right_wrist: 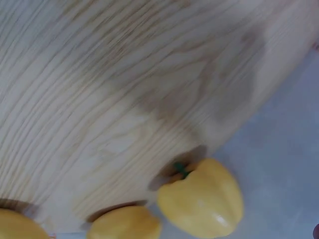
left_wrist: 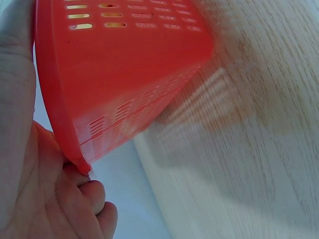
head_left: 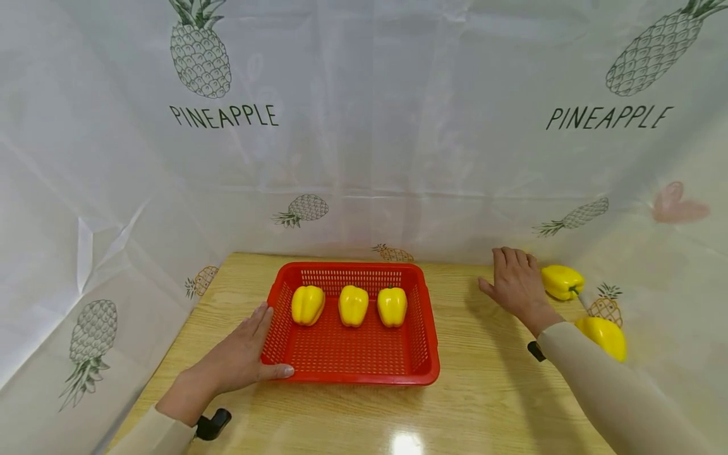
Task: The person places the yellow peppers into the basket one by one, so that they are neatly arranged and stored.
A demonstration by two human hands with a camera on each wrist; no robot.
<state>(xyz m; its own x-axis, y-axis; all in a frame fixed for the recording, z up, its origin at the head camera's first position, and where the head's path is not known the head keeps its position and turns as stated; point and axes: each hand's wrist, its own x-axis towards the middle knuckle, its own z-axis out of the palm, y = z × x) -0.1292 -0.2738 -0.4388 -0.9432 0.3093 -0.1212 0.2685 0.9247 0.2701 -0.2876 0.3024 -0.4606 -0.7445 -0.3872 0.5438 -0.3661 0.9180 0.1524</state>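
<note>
My left hand (head_left: 239, 354) holds the left front corner of a red basket (head_left: 429, 328), its thumb along the front rim. In the left wrist view its fingers bend at the rim of the basket (left_wrist: 114, 64). Three yellow bell peppers, a left one (head_left: 308, 305), a middle one (head_left: 353, 306) and a right one (head_left: 392, 307), lie in a row inside. My right hand (head_left: 517, 284) reaches over the table's back right, fingers extended, beside a yellow bell pepper (head_left: 562, 282). What lies under that palm is hidden in the head view.
Another yellow bell pepper (head_left: 604, 337) lies near the right sleeve. The right wrist view shows a stemmed pepper (right_wrist: 202, 201) and two more along the edge. A pineapple-print sheet (head_left: 398, 139) encloses the wooden table (head_left: 466, 404) at the back and sides.
</note>
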